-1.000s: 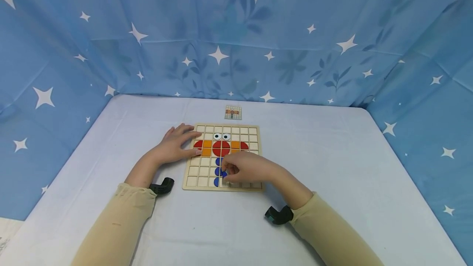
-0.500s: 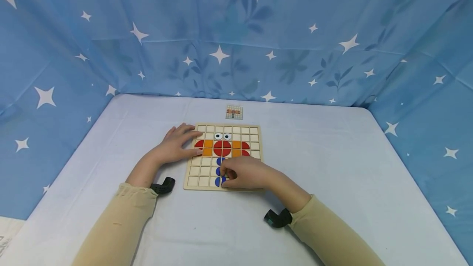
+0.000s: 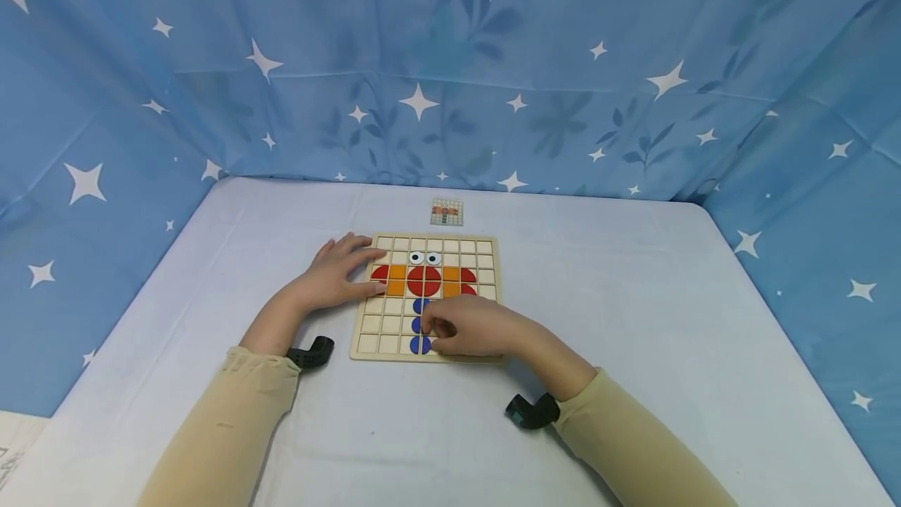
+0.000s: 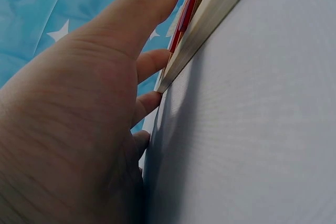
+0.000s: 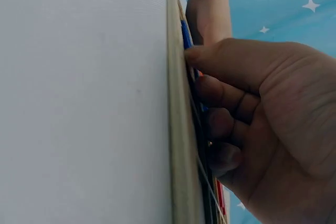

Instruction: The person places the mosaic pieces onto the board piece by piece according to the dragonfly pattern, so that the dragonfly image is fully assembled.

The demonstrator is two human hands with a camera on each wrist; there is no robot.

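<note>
A square wooden grid board [image 3: 369, 325] lies on the table with flat coloured pieces in its cells. My left hand [image 3: 328, 280] rests at the board's left edge, fingers spread and thumb over a red piece. Over the lower right part is my right hand [image 3: 472, 325], fingers curled and thumb tip beside a blue half-circle piece [image 3: 426, 345] in the bottom row. I see nothing held in it; in the right wrist view its thumb [image 5: 226, 59] touches the board near a blue piece [image 5: 186, 34]. More blue half-circles [image 3: 416, 325] run upward, their right neighbours partly hidden.
A small pattern card [image 3: 446, 212] lies behind the board on the white tablecloth [image 3: 598, 296]. Two eye pieces [image 3: 417, 257], a red circle [image 3: 424, 282] and orange squares [image 3: 397, 272] fill cells higher up. A blue starry curtain [image 3: 450, 61] surrounds the table.
The right hand has brought the blue half-circle down into the bottom row, and its thumb has since drawn slightly right of the piece. The left hand has kept its place.
</note>
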